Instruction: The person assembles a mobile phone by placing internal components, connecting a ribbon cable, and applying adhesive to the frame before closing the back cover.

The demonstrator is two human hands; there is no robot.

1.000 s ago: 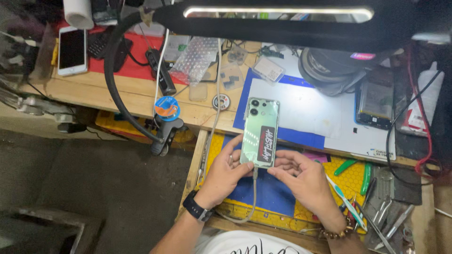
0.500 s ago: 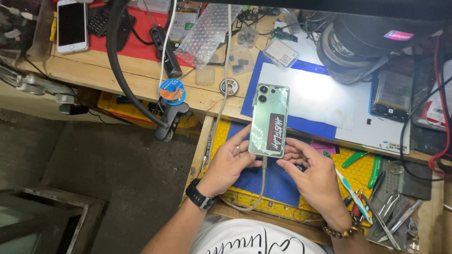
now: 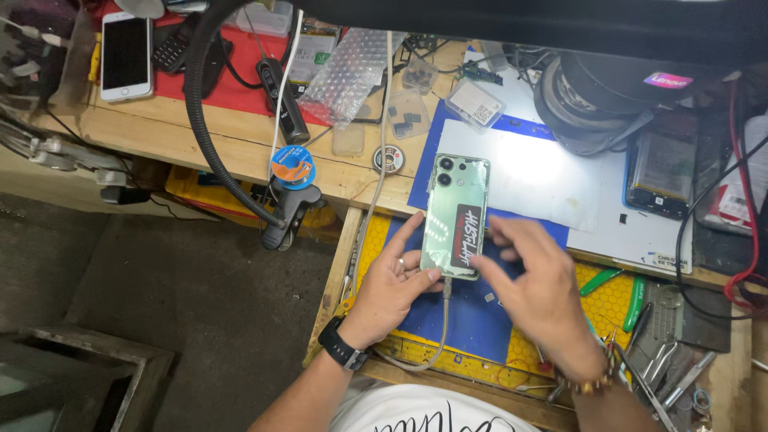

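Note:
A pale green smartphone [image 3: 454,210] lies back up, with a dark sticker on it and a cable plugged into its lower end. My left hand [image 3: 394,282] holds its lower left edge, thumb on the bottom corner and fingers along the side. My right hand [image 3: 531,284] is at the phone's lower right edge, fingers spread and slightly blurred, touching or just off the phone. Both hands are over a blue mat [image 3: 474,314] in a pulled-out drawer.
A white sheet [image 3: 534,178] lies on the bench beyond the phone. A white phone [image 3: 126,54], bubble wrap [image 3: 350,74] and small parts boxes sit at the back. Green tools [image 3: 632,293] and tweezers lie right of the drawer. A lamp clamp [image 3: 286,210] grips the bench edge.
The view has shifted. My right hand has come off its grip on the phone's lower right side and spread its fingers. The left hand keeps its hold.

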